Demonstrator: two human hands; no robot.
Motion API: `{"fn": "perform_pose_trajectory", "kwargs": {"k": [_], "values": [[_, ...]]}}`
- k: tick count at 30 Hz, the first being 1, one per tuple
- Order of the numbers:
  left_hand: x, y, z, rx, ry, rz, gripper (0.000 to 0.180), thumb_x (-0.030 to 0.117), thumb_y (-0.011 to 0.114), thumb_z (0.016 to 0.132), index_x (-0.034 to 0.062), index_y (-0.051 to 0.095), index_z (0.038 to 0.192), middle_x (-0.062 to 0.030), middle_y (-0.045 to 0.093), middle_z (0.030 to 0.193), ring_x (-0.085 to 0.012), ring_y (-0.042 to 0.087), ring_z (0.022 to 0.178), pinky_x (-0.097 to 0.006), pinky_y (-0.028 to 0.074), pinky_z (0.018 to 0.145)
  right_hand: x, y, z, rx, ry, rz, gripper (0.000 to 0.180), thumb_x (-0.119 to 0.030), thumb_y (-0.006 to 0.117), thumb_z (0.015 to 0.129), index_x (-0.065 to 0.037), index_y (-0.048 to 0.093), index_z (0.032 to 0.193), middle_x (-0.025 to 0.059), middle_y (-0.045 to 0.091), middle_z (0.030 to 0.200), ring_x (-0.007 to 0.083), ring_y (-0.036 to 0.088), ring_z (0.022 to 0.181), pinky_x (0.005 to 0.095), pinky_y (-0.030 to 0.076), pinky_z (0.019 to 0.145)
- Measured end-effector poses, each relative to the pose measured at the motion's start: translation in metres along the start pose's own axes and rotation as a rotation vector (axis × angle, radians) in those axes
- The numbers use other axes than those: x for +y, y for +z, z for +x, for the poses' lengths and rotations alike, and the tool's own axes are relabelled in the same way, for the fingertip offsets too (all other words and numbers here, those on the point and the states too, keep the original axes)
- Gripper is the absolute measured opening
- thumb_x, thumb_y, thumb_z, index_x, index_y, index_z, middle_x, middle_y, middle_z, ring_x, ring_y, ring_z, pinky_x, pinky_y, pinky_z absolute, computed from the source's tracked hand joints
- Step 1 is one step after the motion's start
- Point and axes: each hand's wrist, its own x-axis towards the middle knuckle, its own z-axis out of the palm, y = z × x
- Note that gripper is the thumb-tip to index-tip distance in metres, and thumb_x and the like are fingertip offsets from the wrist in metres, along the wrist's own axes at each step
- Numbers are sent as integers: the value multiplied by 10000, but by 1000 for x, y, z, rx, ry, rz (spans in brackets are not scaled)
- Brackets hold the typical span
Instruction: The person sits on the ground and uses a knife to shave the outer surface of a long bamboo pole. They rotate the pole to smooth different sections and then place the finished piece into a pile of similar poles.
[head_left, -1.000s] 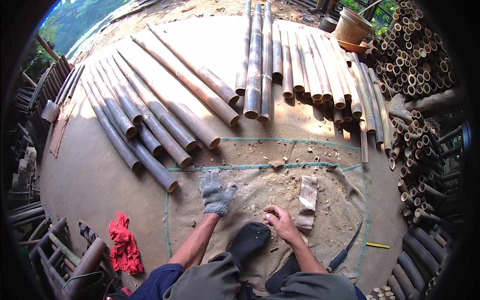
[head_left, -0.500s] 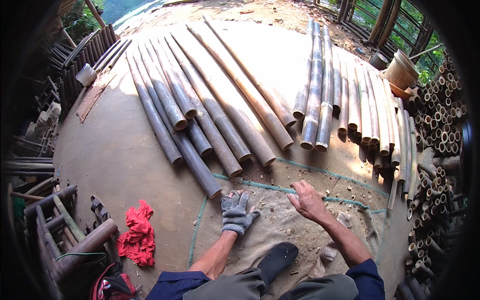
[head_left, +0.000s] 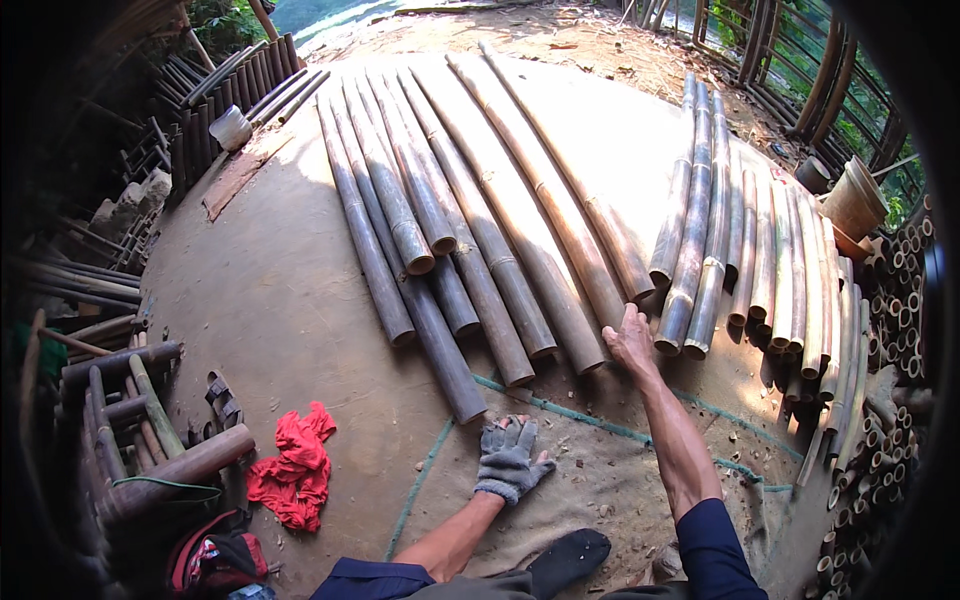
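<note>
My left hand [head_left: 508, 462], in a grey fingerless glove, rests on the sacking ground sheet [head_left: 590, 475] with its fingers spread. It lies just below the near end of a dark bamboo pole [head_left: 447, 360] and holds nothing. My bare right hand [head_left: 632, 342] is stretched forward, its fingers closed around the near end of a brown bamboo pole [head_left: 575, 235] and hiding that end. Several more poles lie side by side to its left, and another bamboo pole [head_left: 610, 232] lies just right of it.
Further right lies a group of dark and pale poles [head_left: 705, 270]. Stacked bamboo tubes [head_left: 900, 330] line the right edge, below a bucket [head_left: 853, 200]. A red cloth [head_left: 295, 465], a bag [head_left: 215, 555] and a bamboo frame [head_left: 190, 470] are at left.
My right hand has reached forward from above the sheet to the end of the brown pole. My left hand stays on the ground. The view has shifted, so the scene sits lower and further right.
</note>
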Motion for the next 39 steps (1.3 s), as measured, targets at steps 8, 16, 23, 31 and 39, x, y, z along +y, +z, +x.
{"fn": "perform_pose_trajectory", "kwargs": {"k": [8, 16, 23, 31, 39], "values": [[3, 2, 5, 10, 29, 5, 830, 589, 738, 928, 105, 564, 1578, -184, 513, 1636, -452, 431, 1522, -646, 261, 1290, 11, -3, -5, -175, 128, 295, 742, -449, 821, 864, 43, 573, 1362, 358, 604, 1457, 495, 632, 1340, 579, 517, 1108], [3, 1, 0, 3, 16, 18, 809, 589, 747, 923, 110, 584, 1555, -177, 517, 1621, -444, 422, 1526, -643, 265, 1286, -19, -14, -26, 266, -14, -12, 879, -463, 877, 853, -9, 483, 1495, 258, 631, 1299, 460, 632, 1241, 593, 521, 1043], [5, 0, 4, 16, 33, 24, 808, 579, 765, 906, 117, 590, 1544, -171, 525, 1599, -435, 431, 1512, -641, 266, 1283, 1, 14, -19, 0, 47, 341, 691, -487, 786, 964, 21, 580, 1385, 313, 677, 1298, 487, 670, 1251, 588, 532, 1052], [5, 4, 2, 21, 36, 16, 828, 578, 768, 902, 121, 570, 1563, -174, 525, 1601, -441, 431, 1516, -642, 249, 1295, -1, -1, -20, 62, 28, 82, 574, -428, 769, 986, -28, 620, 1369, 259, 649, 1320, 452, 631, 1247, 578, 501, 1028], [-2, 3, 2, 17, 34, 21, 841, 571, 769, 896, 102, 564, 1563, -190, 511, 1620, -437, 426, 1526, -642, 267, 1287, -55, 17, -76, 123, -413, -132, 998, -438, 893, 823, -136, 415, 1645, 182, 451, 1505, 387, 472, 1374, 553, 421, 1064]]}}
